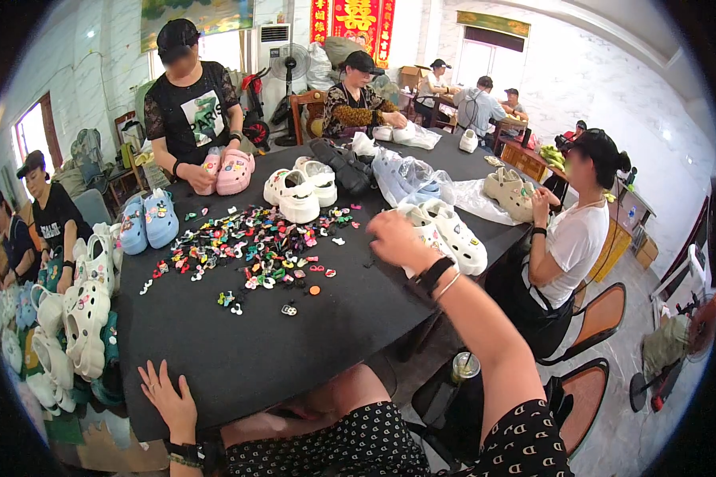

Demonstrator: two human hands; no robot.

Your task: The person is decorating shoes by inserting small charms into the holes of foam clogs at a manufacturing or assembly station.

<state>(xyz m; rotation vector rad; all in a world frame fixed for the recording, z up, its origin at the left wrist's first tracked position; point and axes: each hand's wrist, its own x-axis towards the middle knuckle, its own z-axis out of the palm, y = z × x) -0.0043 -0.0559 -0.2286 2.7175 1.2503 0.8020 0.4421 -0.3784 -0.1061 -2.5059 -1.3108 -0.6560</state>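
Note:
My left hand (168, 401) lies flat near the front left edge of the black-covered table (215, 358), fingers spread, holding nothing. My right hand (403, 241) is stretched over the right side of the table with its fingers curled together. Whatever they hold, if anything, is hidden. Beside it, on the right, stands a pair of white clogs (461, 238) with small coloured charms on them. Left of that hand, a heap of colourful shoe charms (254, 246) spreads over the middle of the table. A round orange charm (315, 290) lies at the near side of the heap.
White clogs (300, 195) and blue clogs (161, 219) stand around the heap. Across the table a person handles pink clogs (234, 172); at right another holds a beige clog (510, 192). More white clogs (86, 322) are piled at left. A lidded drink cup (465, 366) sits low at right.

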